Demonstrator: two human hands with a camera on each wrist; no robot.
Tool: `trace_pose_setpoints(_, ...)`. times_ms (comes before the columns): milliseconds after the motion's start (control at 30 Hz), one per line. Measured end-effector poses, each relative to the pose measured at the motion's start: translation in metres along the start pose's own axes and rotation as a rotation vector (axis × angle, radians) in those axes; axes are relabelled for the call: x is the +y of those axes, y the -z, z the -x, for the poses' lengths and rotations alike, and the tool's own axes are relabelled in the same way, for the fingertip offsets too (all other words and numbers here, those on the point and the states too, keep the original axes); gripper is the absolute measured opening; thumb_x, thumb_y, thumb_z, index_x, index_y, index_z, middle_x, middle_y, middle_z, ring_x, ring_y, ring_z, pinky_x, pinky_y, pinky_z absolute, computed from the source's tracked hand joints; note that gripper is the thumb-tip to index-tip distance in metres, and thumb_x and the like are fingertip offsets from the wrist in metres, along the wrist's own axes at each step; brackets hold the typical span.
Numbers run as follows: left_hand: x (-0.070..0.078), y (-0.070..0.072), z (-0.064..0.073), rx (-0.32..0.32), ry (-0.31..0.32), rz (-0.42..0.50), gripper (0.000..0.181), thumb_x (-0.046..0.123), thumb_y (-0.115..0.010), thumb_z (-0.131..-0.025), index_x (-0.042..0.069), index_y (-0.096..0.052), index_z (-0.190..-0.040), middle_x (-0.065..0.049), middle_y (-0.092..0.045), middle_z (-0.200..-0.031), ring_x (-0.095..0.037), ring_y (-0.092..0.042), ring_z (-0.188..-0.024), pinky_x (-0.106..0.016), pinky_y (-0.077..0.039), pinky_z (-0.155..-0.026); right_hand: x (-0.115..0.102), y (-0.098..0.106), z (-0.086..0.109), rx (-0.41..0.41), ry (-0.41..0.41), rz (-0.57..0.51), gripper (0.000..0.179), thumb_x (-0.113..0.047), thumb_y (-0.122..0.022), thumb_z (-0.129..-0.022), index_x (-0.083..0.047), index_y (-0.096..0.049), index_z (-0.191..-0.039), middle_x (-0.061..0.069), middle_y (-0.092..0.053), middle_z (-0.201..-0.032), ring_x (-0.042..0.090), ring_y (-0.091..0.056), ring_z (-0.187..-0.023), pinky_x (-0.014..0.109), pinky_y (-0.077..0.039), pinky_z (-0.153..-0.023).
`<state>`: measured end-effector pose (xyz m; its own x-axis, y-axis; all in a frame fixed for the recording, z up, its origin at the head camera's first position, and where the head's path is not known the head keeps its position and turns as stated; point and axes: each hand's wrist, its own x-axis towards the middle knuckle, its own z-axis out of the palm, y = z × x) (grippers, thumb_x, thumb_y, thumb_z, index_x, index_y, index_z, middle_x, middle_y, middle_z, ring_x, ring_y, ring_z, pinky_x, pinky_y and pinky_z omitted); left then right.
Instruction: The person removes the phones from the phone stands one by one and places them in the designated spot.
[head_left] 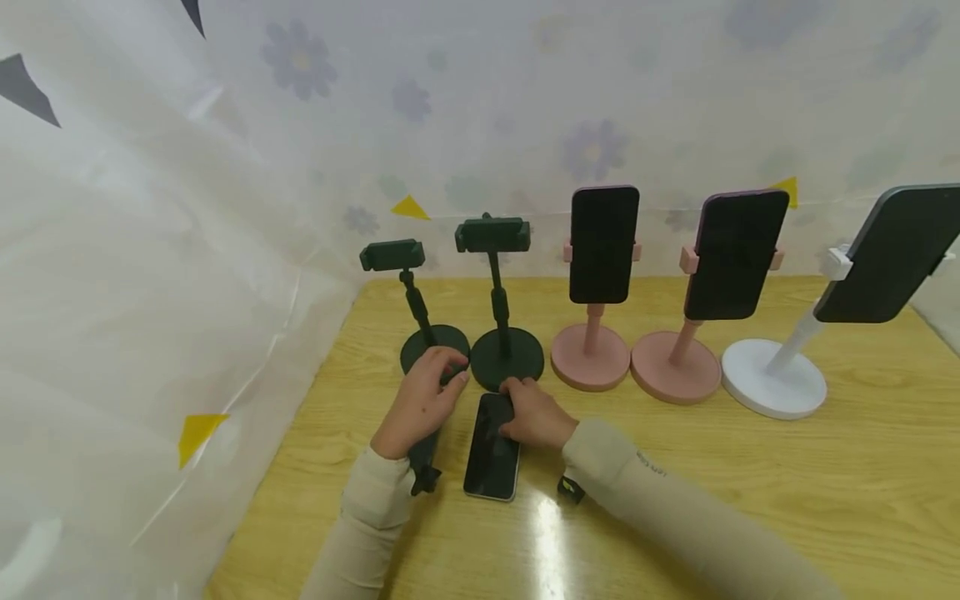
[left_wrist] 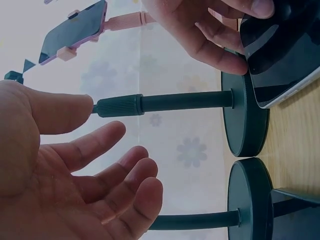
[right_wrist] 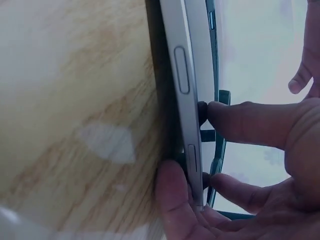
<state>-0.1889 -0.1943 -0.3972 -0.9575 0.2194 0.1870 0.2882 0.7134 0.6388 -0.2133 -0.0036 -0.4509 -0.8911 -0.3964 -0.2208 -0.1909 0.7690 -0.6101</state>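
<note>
A black-screened phone [head_left: 491,454] lies on the wooden table [head_left: 750,467] in front of two empty dark green phone stands. My right hand [head_left: 531,414] grips the phone's far end. In the right wrist view its thumb [right_wrist: 172,200] is under the silver phone edge [right_wrist: 187,90] and its fingers [right_wrist: 240,120] are on the other face. My left hand [head_left: 427,392] hovers by the left green stand's base [head_left: 416,343]. The left wrist view shows that left hand [left_wrist: 100,170] with loosely spread fingers, holding nothing. The right green stand [head_left: 501,333] stands just beyond the phone, and its base [left_wrist: 245,115] nearly touches it.
To the right stand two pink stands [head_left: 592,354] [head_left: 675,367] and a white stand [head_left: 776,379], each holding a phone upright. A white flowered sheet [head_left: 225,208] walls the table at the back and left. Bare tabletop lies in front and to the right.
</note>
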Motion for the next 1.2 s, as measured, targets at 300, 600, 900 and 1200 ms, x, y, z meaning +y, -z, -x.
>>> trace_pose_setpoints(300,-0.005,-0.002,0.005,-0.046,0.012,0.025,0.02,0.021,-0.055,-0.102,0.011,-0.065,-0.117,-0.009,-0.06,-0.126,-0.025,-0.06,-0.102,-0.041,-0.055,-0.084,-0.004,-0.003,0.002,0.054,-0.026,-0.005,0.058,-0.021,-0.082,-0.081,-0.005,-0.053,-0.129,0.02,-0.055,-0.126,0.035,-0.062,-0.106,0.049,-0.052,-0.09)
trace_pose_setpoints(600,-0.008,-0.001,0.008,-0.05,0.001,0.023,0.019,0.02,-0.055,-0.102,0.011,-0.066,-0.115,-0.009,-0.061,-0.123,-0.024,-0.061,-0.101,-0.041,-0.055,-0.085,-0.005,-0.005,0.002,0.038,-0.038,-0.026,0.06,-0.023,-0.082,-0.081,-0.007,-0.051,-0.131,0.022,-0.05,-0.131,0.037,-0.061,-0.107,0.051,-0.051,-0.092)
trace_pose_setpoints(900,-0.011,0.001,0.009,-0.037,0.004,0.02,0.018,0.02,-0.056,-0.101,0.012,-0.066,-0.115,-0.008,-0.062,-0.12,-0.023,-0.06,-0.1,-0.04,-0.052,-0.086,-0.006,-0.004,0.003,0.031,-0.044,0.012,0.058,-0.028,-0.08,-0.083,-0.008,-0.053,-0.13,0.019,-0.054,-0.13,0.033,-0.062,-0.108,0.05,-0.051,-0.092)
trace_pose_setpoints(1200,-0.013,0.002,0.011,-0.033,-0.005,0.009,0.019,0.02,-0.055,-0.102,0.011,-0.066,-0.115,-0.008,-0.062,-0.119,-0.02,-0.059,-0.096,-0.037,-0.051,-0.083,-0.01,-0.001,0.008,0.061,-0.035,0.056,0.056,-0.032,-0.078,-0.084,-0.007,-0.055,-0.129,0.018,-0.058,-0.124,0.031,-0.061,-0.104,0.048,-0.052,-0.088)
